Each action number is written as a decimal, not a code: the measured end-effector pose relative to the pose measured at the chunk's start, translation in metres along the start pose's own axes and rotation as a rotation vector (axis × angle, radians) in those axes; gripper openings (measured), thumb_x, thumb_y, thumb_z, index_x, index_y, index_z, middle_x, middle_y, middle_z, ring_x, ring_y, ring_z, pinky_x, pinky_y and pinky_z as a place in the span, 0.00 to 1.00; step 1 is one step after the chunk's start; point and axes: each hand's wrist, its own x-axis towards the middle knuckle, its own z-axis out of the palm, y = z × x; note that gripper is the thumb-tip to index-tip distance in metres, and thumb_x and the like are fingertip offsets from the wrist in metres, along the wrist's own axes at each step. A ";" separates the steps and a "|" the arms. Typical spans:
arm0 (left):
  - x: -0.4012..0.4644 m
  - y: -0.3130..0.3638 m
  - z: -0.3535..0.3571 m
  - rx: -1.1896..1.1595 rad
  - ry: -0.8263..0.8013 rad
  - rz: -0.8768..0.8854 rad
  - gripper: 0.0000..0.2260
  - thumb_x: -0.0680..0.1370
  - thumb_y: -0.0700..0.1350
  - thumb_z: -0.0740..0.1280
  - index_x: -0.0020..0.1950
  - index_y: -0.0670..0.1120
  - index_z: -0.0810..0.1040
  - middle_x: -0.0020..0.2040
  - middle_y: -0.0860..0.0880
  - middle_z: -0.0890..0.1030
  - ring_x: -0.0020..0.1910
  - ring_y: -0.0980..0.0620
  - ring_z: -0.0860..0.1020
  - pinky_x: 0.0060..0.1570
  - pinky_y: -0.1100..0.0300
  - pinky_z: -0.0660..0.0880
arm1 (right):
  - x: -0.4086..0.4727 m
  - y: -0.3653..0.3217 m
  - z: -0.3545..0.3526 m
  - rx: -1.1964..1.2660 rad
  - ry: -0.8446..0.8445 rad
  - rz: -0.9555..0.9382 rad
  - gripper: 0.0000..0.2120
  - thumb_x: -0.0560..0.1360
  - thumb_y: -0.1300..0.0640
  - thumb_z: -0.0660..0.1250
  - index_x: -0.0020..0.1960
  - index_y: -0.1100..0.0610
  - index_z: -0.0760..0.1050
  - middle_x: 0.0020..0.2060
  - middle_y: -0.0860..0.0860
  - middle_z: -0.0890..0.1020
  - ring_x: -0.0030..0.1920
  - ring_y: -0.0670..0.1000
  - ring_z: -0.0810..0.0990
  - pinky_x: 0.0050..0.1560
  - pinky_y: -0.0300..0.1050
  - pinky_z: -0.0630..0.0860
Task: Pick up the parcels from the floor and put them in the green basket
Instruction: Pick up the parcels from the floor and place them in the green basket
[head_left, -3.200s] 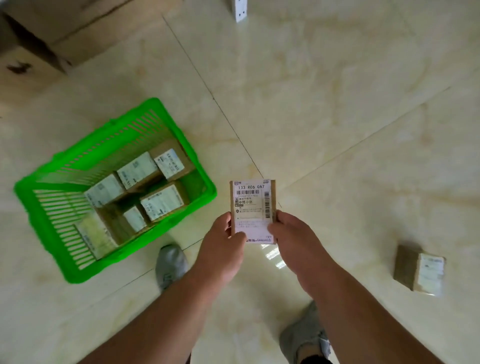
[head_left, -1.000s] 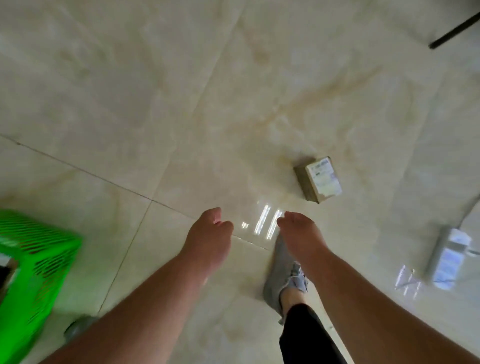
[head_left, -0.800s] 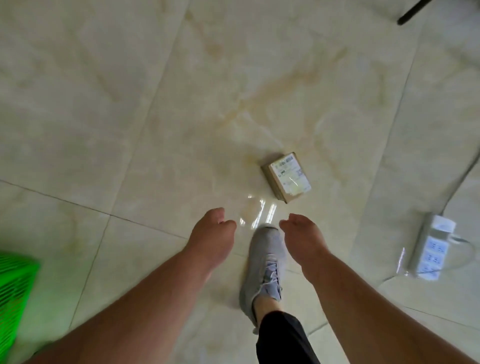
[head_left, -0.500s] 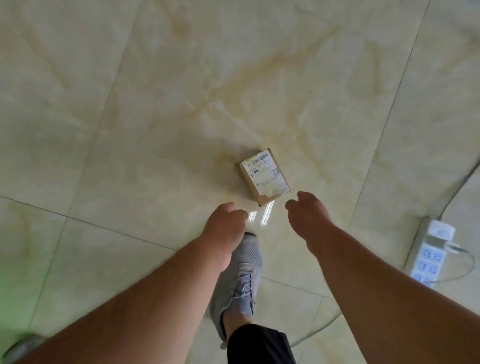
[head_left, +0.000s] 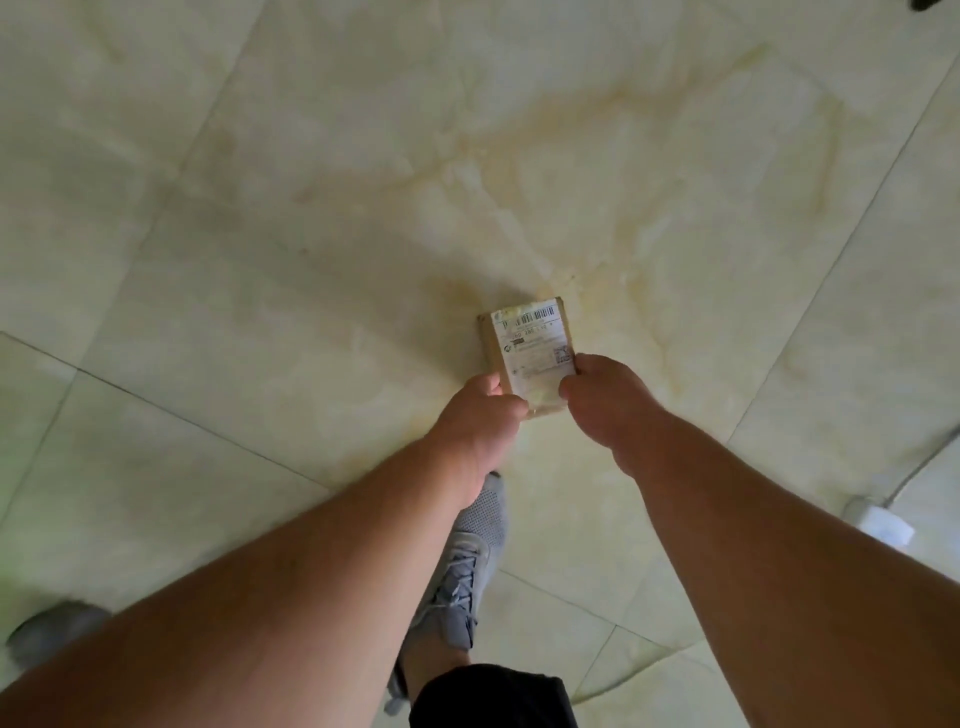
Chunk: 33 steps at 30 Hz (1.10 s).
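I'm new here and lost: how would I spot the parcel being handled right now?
Start from the pale marble-look tiled floor and follow the two bare forearms up to where the left hand and right hand meet. Between them is the parcel, a small brown cardboard box. Its white barcoded shipping label sets it apart from the grey shoe below and the white power strip at the right edge.

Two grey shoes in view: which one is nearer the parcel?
The laced grey shoe under the left forearm, just below the parcel; the other shoe sits blurred at the far-left edge.
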 end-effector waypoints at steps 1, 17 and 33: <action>-0.006 0.001 -0.005 -0.012 -0.001 0.007 0.25 0.75 0.42 0.65 0.73 0.49 0.74 0.69 0.50 0.78 0.66 0.50 0.76 0.70 0.49 0.70 | -0.005 -0.006 0.001 -0.006 -0.004 -0.009 0.18 0.70 0.59 0.59 0.55 0.50 0.81 0.46 0.49 0.84 0.45 0.51 0.81 0.42 0.44 0.76; -0.126 -0.009 -0.205 -0.194 0.166 0.102 0.24 0.76 0.38 0.61 0.70 0.54 0.77 0.65 0.53 0.81 0.63 0.55 0.78 0.68 0.52 0.71 | -0.120 -0.182 0.105 -0.174 -0.114 -0.227 0.16 0.73 0.59 0.59 0.54 0.58 0.82 0.47 0.56 0.86 0.49 0.59 0.83 0.53 0.58 0.80; -0.261 -0.124 -0.447 -0.575 0.495 0.215 0.21 0.78 0.39 0.62 0.67 0.57 0.79 0.57 0.59 0.83 0.46 0.66 0.79 0.29 0.80 0.69 | -0.285 -0.353 0.318 -0.410 -0.231 -0.480 0.16 0.71 0.55 0.59 0.49 0.42 0.83 0.43 0.43 0.87 0.47 0.48 0.84 0.53 0.52 0.81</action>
